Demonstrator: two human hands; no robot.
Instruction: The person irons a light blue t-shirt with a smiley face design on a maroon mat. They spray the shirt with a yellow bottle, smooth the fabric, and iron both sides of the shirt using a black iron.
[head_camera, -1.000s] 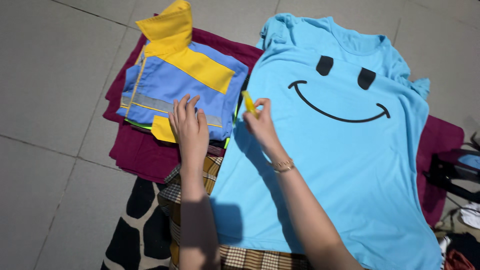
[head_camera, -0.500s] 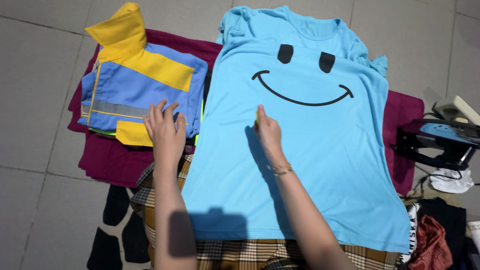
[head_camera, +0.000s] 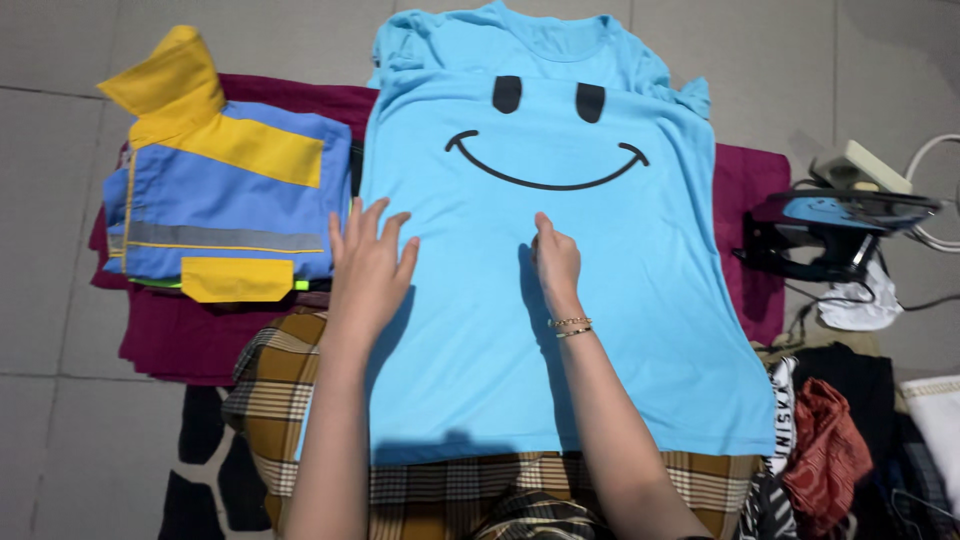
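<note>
A light blue T-shirt (head_camera: 620, 300) with a black smiling face lies spread flat on a maroon cloth (head_camera: 745, 200) on the floor. My left hand (head_camera: 368, 268) rests flat, fingers spread, on the shirt's left edge. My right hand (head_camera: 556, 262), with thin bracelets at the wrist, presses on the middle of the shirt just below the smile, its fingers curled under. Neither hand holds anything that I can see.
A folded blue and yellow garment (head_camera: 225, 195) lies to the left on the maroon cloth. An electric iron (head_camera: 835, 225) stands at the right beside a cable. A heap of clothes (head_camera: 850, 440) lies at the lower right. A brown checked cloth (head_camera: 275, 395) lies under the shirt's hem.
The view has shifted right, bringing the iron into sight. My left hand moved from the folded garment onto the shirt's left edge. My right hand slid to the shirt's middle.
</note>
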